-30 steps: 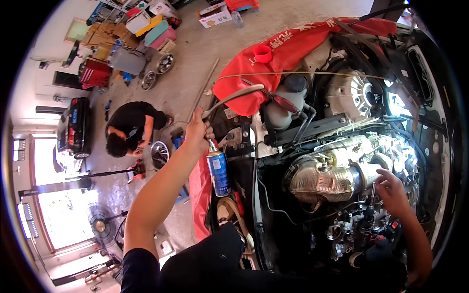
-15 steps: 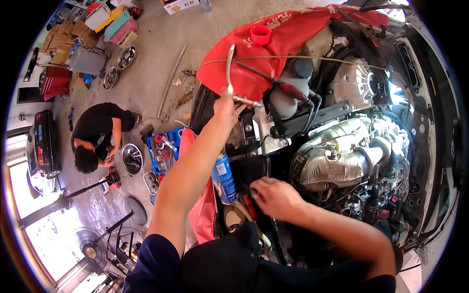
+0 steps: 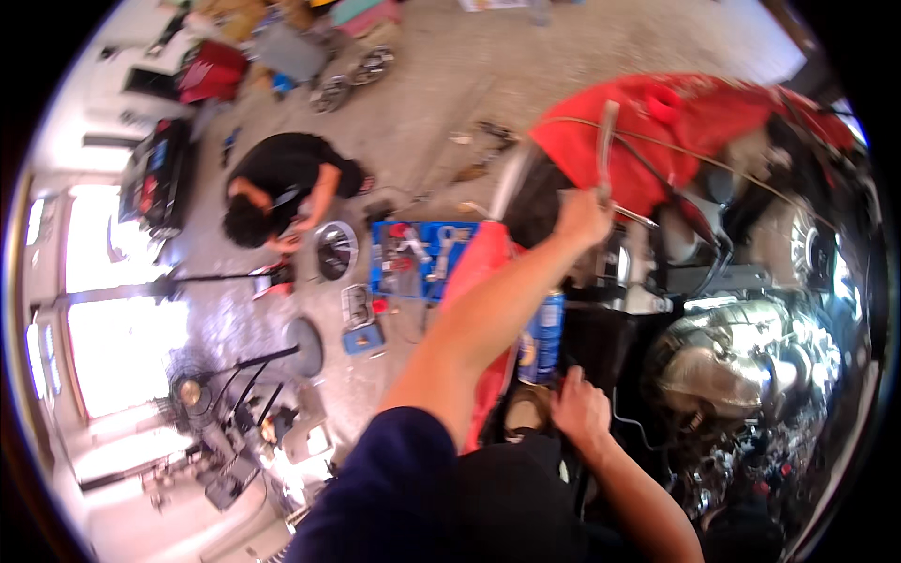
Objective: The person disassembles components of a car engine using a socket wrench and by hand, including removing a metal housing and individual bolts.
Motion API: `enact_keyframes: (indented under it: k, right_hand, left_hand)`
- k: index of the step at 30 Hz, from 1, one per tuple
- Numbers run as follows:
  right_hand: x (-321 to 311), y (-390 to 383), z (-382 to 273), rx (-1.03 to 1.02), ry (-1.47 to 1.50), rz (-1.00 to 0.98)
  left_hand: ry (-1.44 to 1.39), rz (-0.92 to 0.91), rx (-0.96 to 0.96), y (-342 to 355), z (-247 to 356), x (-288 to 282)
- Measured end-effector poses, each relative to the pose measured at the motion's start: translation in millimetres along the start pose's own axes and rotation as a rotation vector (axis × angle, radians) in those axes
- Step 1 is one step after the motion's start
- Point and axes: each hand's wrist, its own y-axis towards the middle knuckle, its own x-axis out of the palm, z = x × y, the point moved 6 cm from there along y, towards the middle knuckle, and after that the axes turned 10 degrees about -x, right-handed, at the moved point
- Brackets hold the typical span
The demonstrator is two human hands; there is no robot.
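My left hand [image 3: 584, 220] is closed on a ratchet wrench [image 3: 606, 141]; its curved shiny handle points away from me. A short bar on the wrench sticks out to the right over the front of the engine bay. Lower down, my right hand [image 3: 582, 411] is beside a blue spray can [image 3: 543, 336], at the edge of a dark panel [image 3: 597, 340]. Its fingers look bent but are blurred, so I cannot tell whether they hold anything. A red cover [image 3: 584, 158] drapes over the car's front edge beyond my left hand.
At right, the engine [image 3: 723, 361] is exposed under a bright light. A red round tray [image 3: 663, 103] sits on the cover. On the floor to the left are a blue tool case [image 3: 441, 258], a bowl of parts [image 3: 336, 251], a fan [image 3: 190, 392] and a crouching person [image 3: 282, 178].
My view has swung left, so the scene has shifted right and blurred. The ratchet wrench stays in my left hand. My right hand remains close to the spray can.
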Motion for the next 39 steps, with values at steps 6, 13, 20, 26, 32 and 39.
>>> enact_keyframes:
  k: [6, 13, 20, 26, 32, 39]
  right_hand:
    - [1.3, -1.4, -2.2, -0.069, -0.082, 0.103]
    - [-4.9, -5.8, 8.9, -0.03, -0.076, 0.101]
    - [-4.6, -6.9, 4.8, -0.049, -0.077, 0.101]
    - [-1.3, -7.4, 3.0, -0.092, -0.063, 0.142]
    - [-2.3, -8.6, 8.9, -0.09, -0.076, 0.17]
    - [-7.9, -8.6, 19.3, -0.094, -0.082, 0.214]
  left_hand:
    - [-0.129, 0.078, -0.146, 0.3, -24.2, 10.1]
    - [-0.152, 0.066, -0.219, -8.0, -21.1, 2.5]
    - [-0.315, 0.366, -0.225, 0.8, -57.0, -30.1]
    - [-0.249, 0.766, -0.39, -9.0, -127.9, -85.7]
    - [-0.23, 0.856, -0.549, -25.3, -160.9, -115.5]
    - [-0.295, 0.93, -0.982, -70.8, -247.1, -194.0]
